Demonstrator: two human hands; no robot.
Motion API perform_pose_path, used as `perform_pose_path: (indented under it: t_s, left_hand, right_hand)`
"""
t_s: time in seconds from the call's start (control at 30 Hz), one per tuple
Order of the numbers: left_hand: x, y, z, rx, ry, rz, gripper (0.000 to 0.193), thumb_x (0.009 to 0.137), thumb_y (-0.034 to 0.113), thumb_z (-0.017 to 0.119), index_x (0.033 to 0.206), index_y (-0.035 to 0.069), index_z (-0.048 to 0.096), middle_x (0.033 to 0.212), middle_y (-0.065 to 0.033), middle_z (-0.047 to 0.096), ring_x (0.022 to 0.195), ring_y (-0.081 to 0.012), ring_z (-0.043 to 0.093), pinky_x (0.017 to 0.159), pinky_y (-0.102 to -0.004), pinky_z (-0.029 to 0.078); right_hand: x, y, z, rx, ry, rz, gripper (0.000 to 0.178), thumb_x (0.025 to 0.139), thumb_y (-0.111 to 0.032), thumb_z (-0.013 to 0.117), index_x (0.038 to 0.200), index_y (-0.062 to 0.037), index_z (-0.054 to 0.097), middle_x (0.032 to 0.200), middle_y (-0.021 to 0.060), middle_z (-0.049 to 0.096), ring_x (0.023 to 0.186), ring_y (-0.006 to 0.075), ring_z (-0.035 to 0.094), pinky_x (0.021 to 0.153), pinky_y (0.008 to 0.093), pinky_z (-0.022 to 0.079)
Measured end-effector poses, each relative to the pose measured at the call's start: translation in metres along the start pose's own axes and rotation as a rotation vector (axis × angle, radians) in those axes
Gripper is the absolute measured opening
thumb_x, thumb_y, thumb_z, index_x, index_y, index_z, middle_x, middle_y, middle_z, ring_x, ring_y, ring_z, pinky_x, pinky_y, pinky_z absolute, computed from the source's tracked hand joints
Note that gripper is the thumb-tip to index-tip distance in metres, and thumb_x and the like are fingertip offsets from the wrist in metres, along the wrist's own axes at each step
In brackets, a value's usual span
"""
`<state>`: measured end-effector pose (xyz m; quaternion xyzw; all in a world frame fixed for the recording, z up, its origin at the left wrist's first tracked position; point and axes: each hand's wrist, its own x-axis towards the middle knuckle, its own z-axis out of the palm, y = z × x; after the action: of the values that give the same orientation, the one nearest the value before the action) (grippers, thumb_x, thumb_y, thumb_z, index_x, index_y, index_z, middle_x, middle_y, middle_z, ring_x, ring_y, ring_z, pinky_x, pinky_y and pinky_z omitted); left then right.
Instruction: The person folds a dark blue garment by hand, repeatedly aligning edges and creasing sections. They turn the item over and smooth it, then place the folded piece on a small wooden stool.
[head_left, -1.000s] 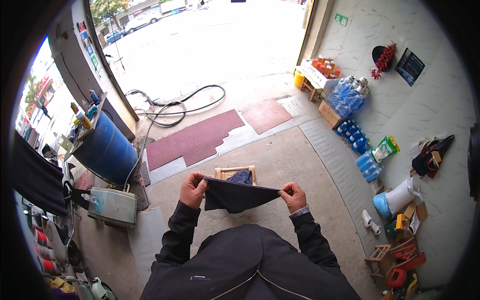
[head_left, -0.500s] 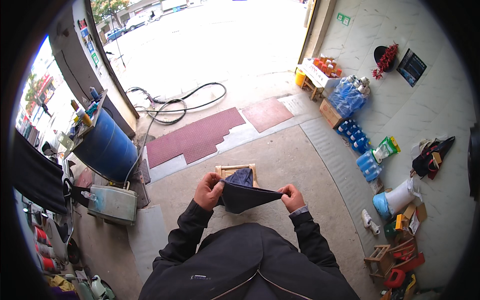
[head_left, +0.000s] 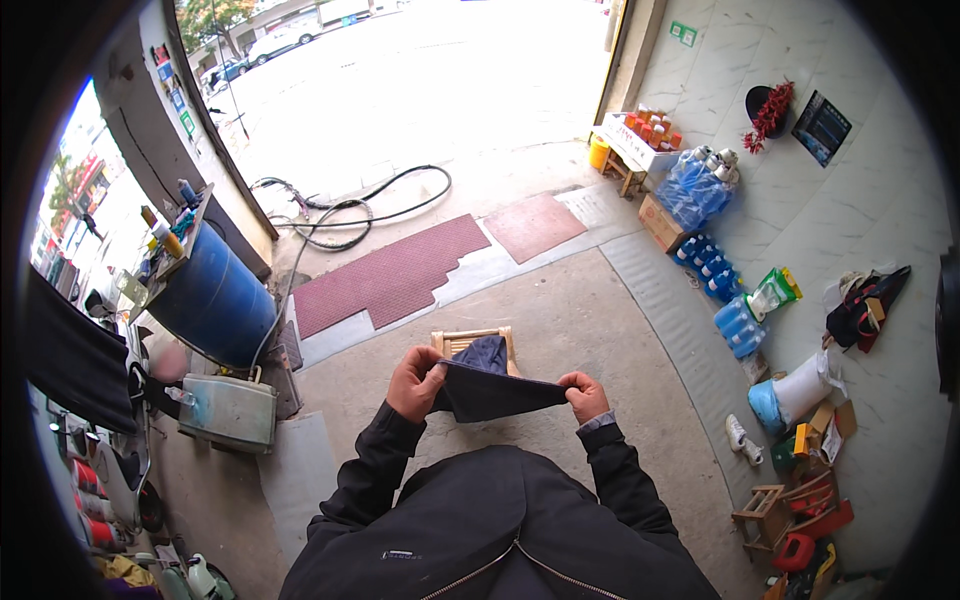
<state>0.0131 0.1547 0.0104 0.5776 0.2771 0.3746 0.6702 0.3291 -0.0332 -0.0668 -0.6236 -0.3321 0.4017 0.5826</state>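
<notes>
The garage-like room opens wide onto a bright street, and the bare concrete floor (head_left: 580, 330) runs up to a maroon mat (head_left: 400, 270) near the threshold. A blue barrel (head_left: 215, 295) stands off to the left, a black hose (head_left: 415, 178) lies looped by the doorway, and blue bottles (head_left: 708, 268) line the foot of the marbled wall (head_left: 800, 210) on the right.

In the middle of it, close to the body, a dark cloth (head_left: 497, 392) is stretched between two bare hands, in front of a low slatted stool (head_left: 470, 333). The left hand (head_left: 412, 382) pinches one upper corner between thumb and fingers; the right hand (head_left: 588, 397) nips the other end the same way, so the top edge runs nearly straight, sloping down to the right — the rest droops below. More bluish-dark folds (head_left: 484, 352) rest on the stool just behind; whether they are part of the same piece I can't tell.

It looks light, soft and limp, hardly fragile, and I'd guess not slippery. The corners seem the place to hold it — a grip mid-edge would probably let it sag.
</notes>
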Motion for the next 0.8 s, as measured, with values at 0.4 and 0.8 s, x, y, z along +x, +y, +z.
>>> perform_pose_path:
  t_s: [0.4,0.8]
  left_hand:
    - [-0.006,0.015,0.009,0.057,-0.054,-0.001,0.012,0.1,0.005,0.063,0.111,0.003,0.059,0.096,-0.0005,0.065,0.087,-0.0087,0.062,0.08,-0.0253,0.051]
    - [-0.009,0.01,0.035,0.116,-0.132,-0.091,0.017,0.096,0.007,0.069,0.111,0.003,0.063,0.094,0.0008,0.064,0.082,-0.006,0.059,0.075,-0.0223,0.049]
  right_hand:
    - [0.0,0.007,0.009,-0.211,0.018,0.066,0.018,0.082,0.005,0.051,0.086,-0.0018,0.067,0.084,0.0057,0.069,0.08,0.0132,0.063,0.079,0.0277,0.052]
    - [-0.007,-0.023,0.044,-0.505,-0.251,-0.377,0.041,0.075,0.005,0.053,0.112,-0.0005,0.07,0.114,0.0153,0.07,0.113,0.0354,0.065,0.101,0.0398,0.052]
